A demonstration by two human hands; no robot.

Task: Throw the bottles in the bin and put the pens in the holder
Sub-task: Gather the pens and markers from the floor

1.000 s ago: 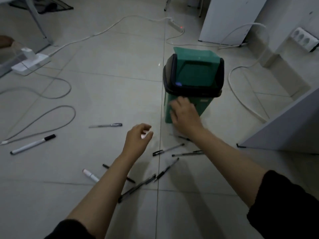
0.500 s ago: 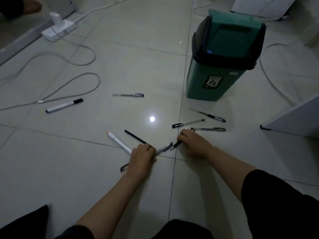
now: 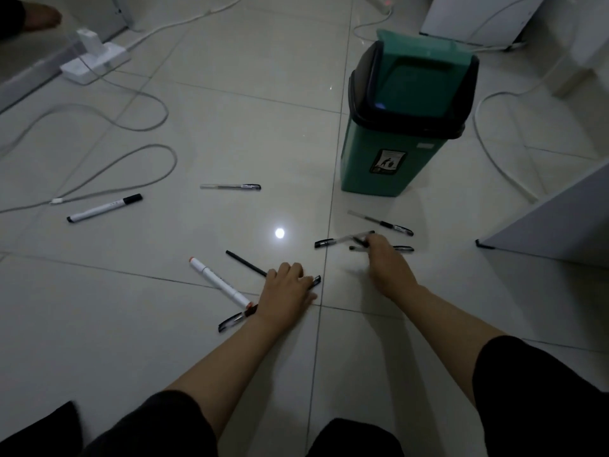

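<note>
Several pens lie scattered on the tiled floor in front of a green bin (image 3: 392, 173) with a black swing-lid rim. My left hand (image 3: 286, 291) lies curled over a black pen (image 3: 230, 321) that rests on the floor. A white marker with an orange tip (image 3: 219, 282) and a thin black pen (image 3: 245, 263) lie just left of it. My right hand (image 3: 385, 263) is blurred, its fingers closed on a dark pen, over a clear pen (image 3: 333, 241) and another dark pen (image 3: 404, 248). One more pen (image 3: 382, 223) lies nearer the bin. No bottle or holder is in view.
A clear pen (image 3: 230, 186) and a white marker with a black cap (image 3: 105, 207) lie further left. Loose cables (image 3: 131, 166) loop across the floor to a white power strip (image 3: 95, 62). A white cabinet (image 3: 553, 222) stands at right. Someone's foot (image 3: 43, 16) shows at top left.
My right hand left the bin, took a pen beside my left hand, and moved right and forward to the pens near the bin. My left hand came down onto the black pen.
</note>
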